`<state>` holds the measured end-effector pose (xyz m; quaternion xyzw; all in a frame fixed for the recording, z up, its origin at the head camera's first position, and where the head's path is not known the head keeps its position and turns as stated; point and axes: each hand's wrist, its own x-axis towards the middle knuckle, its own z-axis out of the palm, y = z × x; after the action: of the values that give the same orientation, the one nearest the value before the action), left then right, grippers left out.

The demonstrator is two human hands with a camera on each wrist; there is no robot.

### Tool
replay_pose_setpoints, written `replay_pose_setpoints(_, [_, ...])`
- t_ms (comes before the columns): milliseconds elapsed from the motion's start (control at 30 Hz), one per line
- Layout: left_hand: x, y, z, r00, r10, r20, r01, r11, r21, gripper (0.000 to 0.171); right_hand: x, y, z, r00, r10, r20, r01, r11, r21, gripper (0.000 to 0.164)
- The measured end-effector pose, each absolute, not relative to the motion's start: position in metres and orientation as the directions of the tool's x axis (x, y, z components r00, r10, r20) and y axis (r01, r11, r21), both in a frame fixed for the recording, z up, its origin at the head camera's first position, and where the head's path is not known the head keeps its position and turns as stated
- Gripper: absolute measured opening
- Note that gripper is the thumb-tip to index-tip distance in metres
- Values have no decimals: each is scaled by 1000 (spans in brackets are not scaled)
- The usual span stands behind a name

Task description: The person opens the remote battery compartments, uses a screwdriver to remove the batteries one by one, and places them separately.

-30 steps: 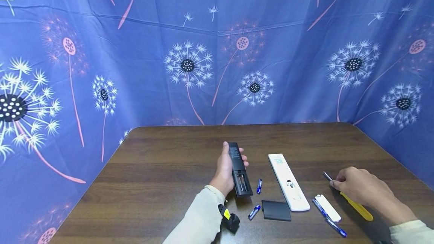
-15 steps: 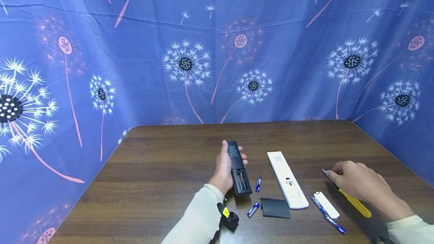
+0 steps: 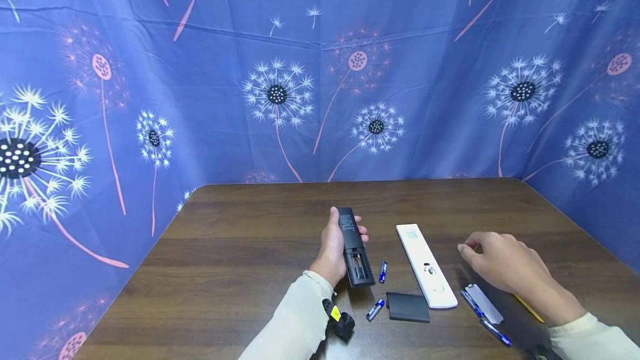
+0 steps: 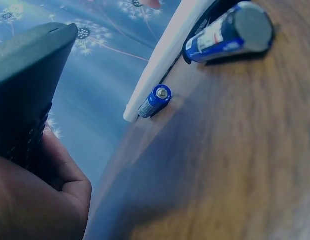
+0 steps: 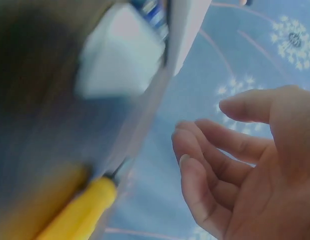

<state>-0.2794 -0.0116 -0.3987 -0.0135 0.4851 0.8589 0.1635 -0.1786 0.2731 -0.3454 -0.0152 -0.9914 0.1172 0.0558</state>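
Observation:
My left hand grips a black remote control, its back facing up and its battery compartment uncovered, with metallic contacts or cells inside too small to tell. In the right wrist view my right hand is above the table, loosely curled and holding nothing. Below it lies a screwdriver with a yellow handle, mostly hidden by the hand in the head view. Two blue batteries, one upper and one lower, lie right of the remote. Beside the lower one is a black battery cover.
A long white remote lies face down in the middle right. Right of it are a small white cover and two more blue batteries end to end. A patterned blue cloth hangs behind the table.
My right hand has let go of the screwdriver, leaving it on the table, and has moved left toward the white remote. The left hand still holds the black remote in place.

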Motion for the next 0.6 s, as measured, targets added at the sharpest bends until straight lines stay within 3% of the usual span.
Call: replay_pose_setpoints(600, [-281,-13,-395,-954,252,-164,-274,-503,820,72,-189,161,-340,-956,-113,272,-189,944,-272,17])
